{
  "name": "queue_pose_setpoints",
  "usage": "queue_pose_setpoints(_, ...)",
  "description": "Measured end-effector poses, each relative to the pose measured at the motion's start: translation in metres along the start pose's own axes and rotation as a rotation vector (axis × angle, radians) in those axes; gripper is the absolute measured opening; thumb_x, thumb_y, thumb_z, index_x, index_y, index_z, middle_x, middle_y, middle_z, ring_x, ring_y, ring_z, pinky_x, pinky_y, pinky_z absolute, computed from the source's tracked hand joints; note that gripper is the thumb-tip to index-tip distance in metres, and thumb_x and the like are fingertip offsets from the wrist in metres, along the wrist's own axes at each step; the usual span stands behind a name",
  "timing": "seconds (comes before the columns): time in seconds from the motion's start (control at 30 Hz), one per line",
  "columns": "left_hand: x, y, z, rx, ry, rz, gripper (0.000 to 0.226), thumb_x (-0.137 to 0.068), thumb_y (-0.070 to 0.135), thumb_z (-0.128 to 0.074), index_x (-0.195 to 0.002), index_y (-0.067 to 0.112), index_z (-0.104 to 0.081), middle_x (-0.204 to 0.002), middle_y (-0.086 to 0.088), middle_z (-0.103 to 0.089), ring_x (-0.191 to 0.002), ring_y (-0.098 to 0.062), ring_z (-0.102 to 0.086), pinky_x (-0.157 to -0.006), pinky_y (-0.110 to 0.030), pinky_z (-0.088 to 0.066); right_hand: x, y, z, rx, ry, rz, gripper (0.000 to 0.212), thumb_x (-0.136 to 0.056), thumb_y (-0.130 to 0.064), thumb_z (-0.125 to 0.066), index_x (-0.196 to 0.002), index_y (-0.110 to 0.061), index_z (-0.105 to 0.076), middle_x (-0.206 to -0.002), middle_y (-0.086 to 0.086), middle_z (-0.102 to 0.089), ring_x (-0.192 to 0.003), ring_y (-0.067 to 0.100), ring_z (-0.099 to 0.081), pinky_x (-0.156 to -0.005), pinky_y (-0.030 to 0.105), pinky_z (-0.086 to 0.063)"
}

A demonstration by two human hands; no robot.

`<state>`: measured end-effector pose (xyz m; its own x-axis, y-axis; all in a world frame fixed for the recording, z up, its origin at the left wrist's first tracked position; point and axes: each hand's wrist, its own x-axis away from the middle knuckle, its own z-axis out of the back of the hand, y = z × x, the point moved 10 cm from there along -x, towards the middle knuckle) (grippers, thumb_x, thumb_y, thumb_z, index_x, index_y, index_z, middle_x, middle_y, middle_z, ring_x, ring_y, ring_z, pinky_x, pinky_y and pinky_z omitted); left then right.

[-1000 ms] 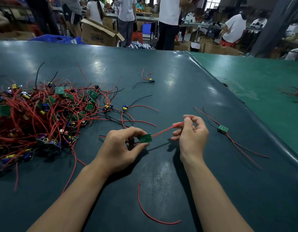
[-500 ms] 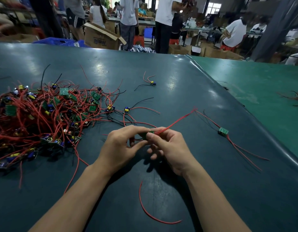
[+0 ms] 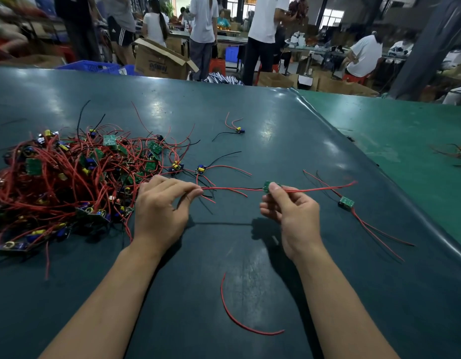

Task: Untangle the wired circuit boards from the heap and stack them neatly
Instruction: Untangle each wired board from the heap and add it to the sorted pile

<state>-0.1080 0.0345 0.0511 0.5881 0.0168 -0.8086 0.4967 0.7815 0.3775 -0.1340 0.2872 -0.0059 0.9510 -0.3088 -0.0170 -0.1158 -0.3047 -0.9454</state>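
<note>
While wires stretch, right hand pinching board

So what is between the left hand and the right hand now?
In the head view, red and black wires stretch in the air from the left hand to the small green board pinched by the right hand.

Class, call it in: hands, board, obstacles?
Left hand pinches red wires. Right hand pinches green board. Heap lies left, apart.
</note>
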Motion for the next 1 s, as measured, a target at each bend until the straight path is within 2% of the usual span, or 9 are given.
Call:
queue_pose_setpoints(0.13,0.003,-0.019,0.017,-0.036,0.122,0.159,0.007,-0.087,0.01,-0.072,-0.09,0.005,-0.075,-0.086,-0.007,-0.072,-0.077,-0.029,-0.062,-0.075,-0.032,-0.047,-0.004,-0.005,0.039,-0.245,0.277,0.014,0.015,-0.091,-0.007,-0.066,-0.077,-0.006,-0.061,-0.054,0.001,-0.063,-0.047,0.011,-0.06,-0.047,0.02,-0.05)
queue_pose_setpoints(0.3,0.006,-0.002,0.0,-0.004,-0.004,0.069,0.006,-0.086,0.014,-0.072,-0.087,0.008,-0.074,-0.079,-0.001,-0.068,-0.072,-0.022,-0.057,-0.071,-0.029,-0.043,-0.006,-0.002,0.063,-0.455,0.422,-0.018,0.017,-0.09,-0.006,-0.068,-0.075,-0.007,-0.06,-0.056,0.001,-0.066,-0.051,0.009,-0.064,-0.055,0.019,-0.055)
queue_pose_setpoints(0.47,0.006,-0.006,0.001,-0.01,0.003,0.097,0.01,-0.085,0.018,-0.07,-0.085,0.009,-0.074,-0.078,0.0,-0.068,-0.067,-0.019,-0.052,-0.067,-0.029,-0.042,-0.005,0.006,0.08,-0.587,0.55,-0.057,0.012,-0.085,0.005,-0.07,-0.08,0.002,-0.06,-0.085,0.011,-0.066,-0.071,0.017,-0.068,-0.077,0.026,-0.06)
queue_pose_setpoints(0.57,0.005,-0.005,0.004,-0.086,0.025,0.105,0.013,-0.086,0.021,-0.068,-0.085,0.01,-0.074,-0.081,-0.002,-0.07,-0.07,-0.023,-0.054,-0.069,-0.036,-0.046,-0.005,0.014,0.074,-0.523,0.521,-0.109,0.007,-0.086,0.012,-0.064,-0.084,0.007,-0.059,-0.085,0.018,-0.064,-0.074,0.024,-0.068,-0.073,0.028,-0.061)
queue_pose_setpoints(0.63,0.003,-0.008,0.011,-0.211,0.064,0.138,0.014,-0.087,0.023,-0.066,-0.088,0.011,-0.074,-0.086,-0.004,-0.071,-0.079,-0.029,-0.057,-0.074,-0.04,-0.045,-0.005,0.015,0.07,-0.438,0.505,-0.112,0.006,-0.088,0.011,-0.061,-0.093,0.007,-0.059,-0.082,0.016,-0.064,-0.065,0.019,-0.069,-0.066,0.024,-0.06)
queue_pose_setpoints(0.73,0.001,-0.029,0.023,-0.429,0.07,0.284,0.024,-0.086,0.022,-0.068,-0.107,0.011,-0.07,-0.108,-0.013,-0.064,-0.102,-0.037,-0.051,-0.083,-0.045,-0.041,-0.007,0.01,0.062,-0.239,0.439,-0.068,0.006,-0.094,0.004,-0.057,-0.091,-0.002,-0.059,-0.077,0.011,-0.066,-0.056,0.013,-0.066,-0.057,0.019,-0.056)
queue_pose_setpoints(0.87,0.009,-0.066,0.024,-0.637,-0.138,0.529,0.046,-0.086,0.027,-0.065,-0.127,0.009,-0.058,-0.132,-0.02,-0.053,-0.122,-0.04,-0.041,-0.098,-0.049,-0.031,-0.01,0.005,0.046,0.024,0.319,0.015,0.008,-0.096,-0.002,-0.055,-0.092,-0.005,-0.062,-0.073,0.009,-0.065,-0.054,0.012,-0.063,-0.053,0.02,-0.054)
queue_pose_setpoints(0.93,0.013,-0.073,0.019,-0.758,-0.238,0.554,0.043,-0.088,0.03,-0.062,-0.126,0.01,-0.059,-0.129,-0.018,-0.057,-0.119,-0.038,-0.042,-0.097,-0.046,-0.029,-0.01,0.003,0.041,0.101,0.289,0.046,0.009,-0.096,-0.003,-0.054,-0.094,-0.005,-0.062,-0.073,0.007,-0.065,-0.056,0.011,-0.062,-0.05,0.02,-0.052)
queue_pose_setpoints(1.0,0.012,-0.076,0.019,-0.792,-0.242,0.552,0.037,-0.089,0.028,-0.063,-0.121,0.01,-0.062,-0.12,-0.018,-0.062,-0.113,-0.038,-0.046,-0.093,-0.045,-0.03,-0.01,0.003,0.037,0.146,0.26,0.062,0.011,-0.096,-0.003,-0.054,-0.092,-0.008,-0.063,-0.073,0.007,-0.065,-0.059,0.012,-0.061,-0.049,0.02,-0.051)
